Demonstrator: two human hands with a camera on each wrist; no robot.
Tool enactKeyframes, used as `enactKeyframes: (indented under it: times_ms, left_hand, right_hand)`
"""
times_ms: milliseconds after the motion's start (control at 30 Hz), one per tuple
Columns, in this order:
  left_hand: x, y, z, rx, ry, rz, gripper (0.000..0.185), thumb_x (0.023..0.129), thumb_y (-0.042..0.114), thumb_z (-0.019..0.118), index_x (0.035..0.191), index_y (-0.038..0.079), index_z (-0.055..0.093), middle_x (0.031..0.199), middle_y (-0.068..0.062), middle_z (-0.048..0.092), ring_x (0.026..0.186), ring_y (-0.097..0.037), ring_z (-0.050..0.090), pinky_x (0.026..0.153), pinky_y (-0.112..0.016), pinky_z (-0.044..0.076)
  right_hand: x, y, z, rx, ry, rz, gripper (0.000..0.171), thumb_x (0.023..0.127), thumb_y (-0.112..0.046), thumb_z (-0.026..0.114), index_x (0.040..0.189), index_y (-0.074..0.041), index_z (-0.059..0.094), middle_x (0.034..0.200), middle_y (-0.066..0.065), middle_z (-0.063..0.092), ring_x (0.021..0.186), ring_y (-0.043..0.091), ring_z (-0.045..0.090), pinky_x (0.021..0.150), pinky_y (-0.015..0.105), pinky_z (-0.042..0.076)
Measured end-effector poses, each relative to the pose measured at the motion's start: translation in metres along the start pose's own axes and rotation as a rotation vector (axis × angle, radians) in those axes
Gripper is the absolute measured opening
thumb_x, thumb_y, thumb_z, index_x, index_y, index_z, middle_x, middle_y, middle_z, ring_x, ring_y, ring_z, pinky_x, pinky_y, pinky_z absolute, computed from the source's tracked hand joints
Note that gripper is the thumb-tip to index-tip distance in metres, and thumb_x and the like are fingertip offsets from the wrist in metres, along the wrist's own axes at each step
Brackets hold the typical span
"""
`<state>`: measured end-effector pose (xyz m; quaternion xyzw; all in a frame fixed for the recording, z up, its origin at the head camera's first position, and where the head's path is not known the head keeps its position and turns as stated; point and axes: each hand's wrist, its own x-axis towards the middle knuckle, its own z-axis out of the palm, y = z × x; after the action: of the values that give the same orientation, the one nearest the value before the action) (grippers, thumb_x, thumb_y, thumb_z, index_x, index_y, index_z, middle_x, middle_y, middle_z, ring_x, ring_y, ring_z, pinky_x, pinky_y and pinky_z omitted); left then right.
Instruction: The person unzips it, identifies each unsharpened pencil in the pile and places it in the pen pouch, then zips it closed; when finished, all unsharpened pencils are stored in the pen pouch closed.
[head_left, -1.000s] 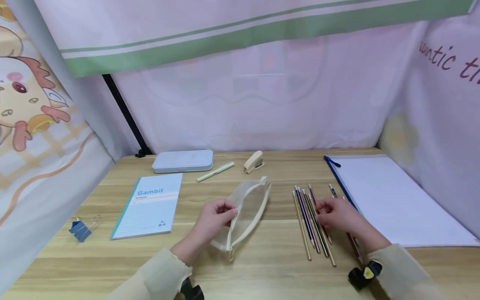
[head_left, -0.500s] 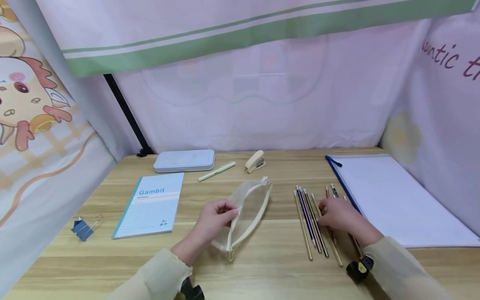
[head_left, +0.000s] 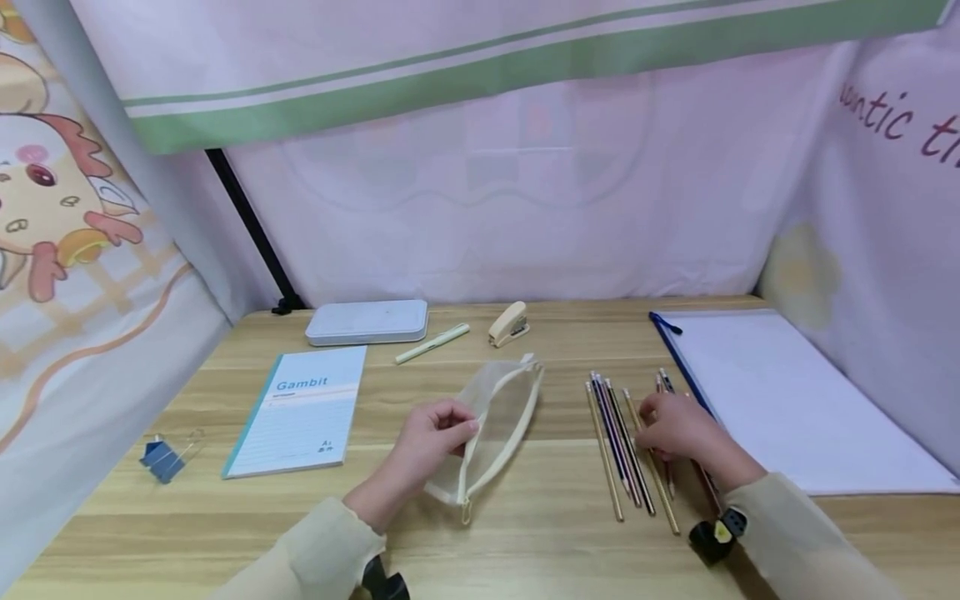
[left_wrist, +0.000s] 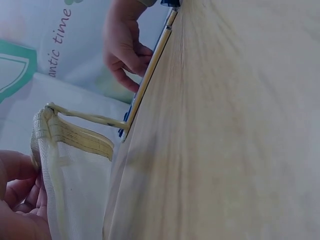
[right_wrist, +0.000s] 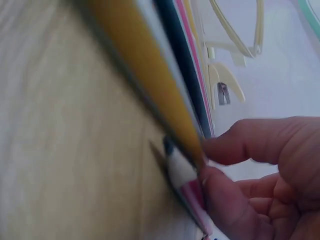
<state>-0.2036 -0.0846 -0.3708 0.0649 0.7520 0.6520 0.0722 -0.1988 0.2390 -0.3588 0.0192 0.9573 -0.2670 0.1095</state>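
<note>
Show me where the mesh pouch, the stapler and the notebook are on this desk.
mesh pouch (head_left: pixel 501 408): head view, on the see-through netting of its side.
stapler (head_left: pixel 508 323): head view, on the cream top arm.
notebook (head_left: pixel 300 410): head view, on the middle of the pale blue cover.

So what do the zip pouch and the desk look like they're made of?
The pouch looks like sheer cream mesh fabric with a woven zipper tape: the desk's grain shows through it. The desk appears to be light wood or wood-look laminate, matte, with long straight grain lines; which one is hard to say.
</note>
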Motion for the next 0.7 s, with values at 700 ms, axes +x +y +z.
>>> enactKeyframes:
  times_ms: [700]
  left_hand:
    - [-0.004,0.004,0.005,-0.027,-0.033,0.001,0.015,0.081,0.001,0.063,0.092,-0.009,0.062,0.075,-0.004,0.063,0.065,-0.012,0.058,0.062,-0.029,0.054]
  right_hand:
    - [0.003,-0.035,0.016,1.147,0.149,-0.029,0.009,0.085,0.004,0.047,0.094,0.003,0.048,0.066,-0.002,0.059,0.059,0.006,0.060,0.059,0.018,0.054]
